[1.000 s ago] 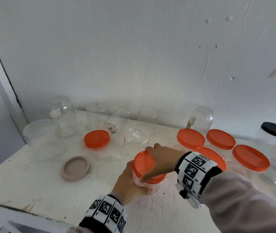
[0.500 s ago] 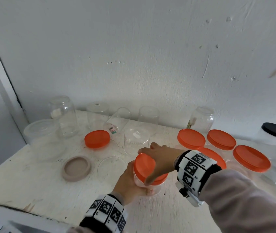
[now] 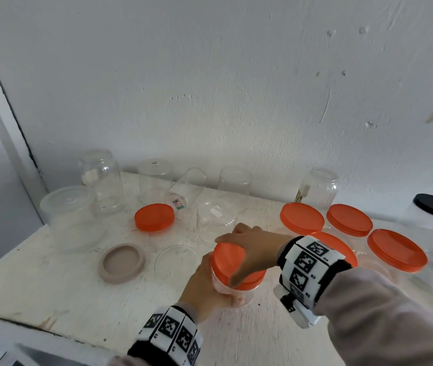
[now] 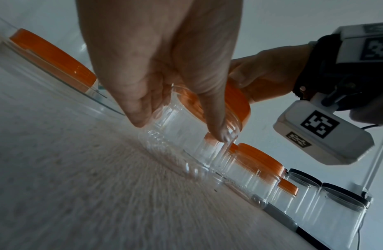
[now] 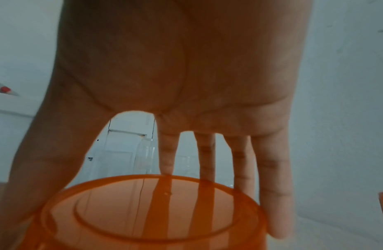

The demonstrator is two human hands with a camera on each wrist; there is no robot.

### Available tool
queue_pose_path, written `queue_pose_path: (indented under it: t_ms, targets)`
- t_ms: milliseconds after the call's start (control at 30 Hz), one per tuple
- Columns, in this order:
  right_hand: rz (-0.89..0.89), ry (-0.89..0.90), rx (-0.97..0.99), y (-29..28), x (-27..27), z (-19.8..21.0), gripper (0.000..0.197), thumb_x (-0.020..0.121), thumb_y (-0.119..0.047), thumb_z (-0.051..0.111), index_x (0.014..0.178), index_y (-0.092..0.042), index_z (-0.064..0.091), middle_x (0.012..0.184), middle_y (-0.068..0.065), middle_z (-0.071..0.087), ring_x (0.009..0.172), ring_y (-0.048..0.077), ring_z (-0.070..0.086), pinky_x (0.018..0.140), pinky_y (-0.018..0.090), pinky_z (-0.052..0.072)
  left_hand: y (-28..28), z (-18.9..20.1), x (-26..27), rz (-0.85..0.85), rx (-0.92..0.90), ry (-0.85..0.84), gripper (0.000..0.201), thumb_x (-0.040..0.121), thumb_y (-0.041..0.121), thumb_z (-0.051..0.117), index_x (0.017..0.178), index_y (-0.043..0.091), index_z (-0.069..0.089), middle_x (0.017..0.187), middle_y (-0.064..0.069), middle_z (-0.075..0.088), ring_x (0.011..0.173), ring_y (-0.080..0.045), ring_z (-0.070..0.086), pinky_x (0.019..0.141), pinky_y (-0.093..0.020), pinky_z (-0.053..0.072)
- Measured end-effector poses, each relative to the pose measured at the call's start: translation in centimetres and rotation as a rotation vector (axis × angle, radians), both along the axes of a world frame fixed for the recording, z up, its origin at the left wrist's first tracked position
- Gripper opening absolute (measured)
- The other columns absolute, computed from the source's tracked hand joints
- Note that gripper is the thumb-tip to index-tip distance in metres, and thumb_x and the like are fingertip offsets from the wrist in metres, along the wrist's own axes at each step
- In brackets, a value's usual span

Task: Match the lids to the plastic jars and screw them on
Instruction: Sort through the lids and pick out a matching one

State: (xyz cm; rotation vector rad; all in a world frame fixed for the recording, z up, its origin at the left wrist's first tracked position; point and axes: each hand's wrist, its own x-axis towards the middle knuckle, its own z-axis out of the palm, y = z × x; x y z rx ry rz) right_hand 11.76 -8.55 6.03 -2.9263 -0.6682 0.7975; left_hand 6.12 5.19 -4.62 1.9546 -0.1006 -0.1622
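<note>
The right hand [image 3: 249, 249] has turned on the orange lid [image 3: 229, 262], fingers gripping it; the left hand [image 3: 204, 289] grips the jar [image 4: 186, 135]; a beige lid [image 3: 122, 262] and capped jars [image 3: 347, 223] flank them.

- Left hand [image 3: 204, 286] — palm turned inward, fingers and thumb curled in a sideways grip; marker-patterned band at the wrist.
- Right hand [image 3: 249, 249] — reaching across from the right, palm down, fingers [image 5: 269, 177] spread and bent downward, thumb opposed.
- Right forearm — grey sleeve, marker band, white camera unit beneath the wrist.
</note>
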Motion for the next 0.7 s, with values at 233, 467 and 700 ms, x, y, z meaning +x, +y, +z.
queue_pose_path:
  t_ms: [233,467,700]
  targets:
    - [0.018,-0.115,-0.02,0.4,-0.4,-0.7,0.092,0.06,-0.073,0.066,0.138,-0.05,0.022,0.134,-0.006,0.035,0.12,0.025,0.038,0.089,0.044,0.045,-0.1,0.1,-0.1,0.007,-0.029,0.011,0.099,0.058,0.024,0.089,0.135,0.027,0.027,0.125,0.008,0.051,0.115,-0.011,0.051,0.099,-0.032,0.045]
    - [-0.055,-0.105,-0.042,0.3,-0.5,-1.1,0.105,0.054,-0.084,0.06,0.143,-0.046,0.017,0.14,-0.002,0.032,0.127,0.028,0.034,0.096,0.048,0.041,0.1,0.0,-0.2,0.001,-0.043,0.005,0.1,0.056,0.026,0.089,0.134,0.028,0.027,0.124,0.01,0.051,0.113,-0.01,0.051,0.092,-0.024,0.044]
    - [0.005,-0.02,-0.033,-0.2,-0.3,-0.6,0.108,0.053,-0.067,0.076,0.137,-0.057,0.01,0.138,-0.008,0.031,0.125,0.026,0.038,0.093,0.046,0.044,-0.1,0.1,-0.1,0.02,-0.009,0.017,0.098,0.058,0.025,0.088,0.134,0.029,0.027,0.124,0.009,0.049,0.112,-0.011,0.05,0.093,-0.026,0.045]
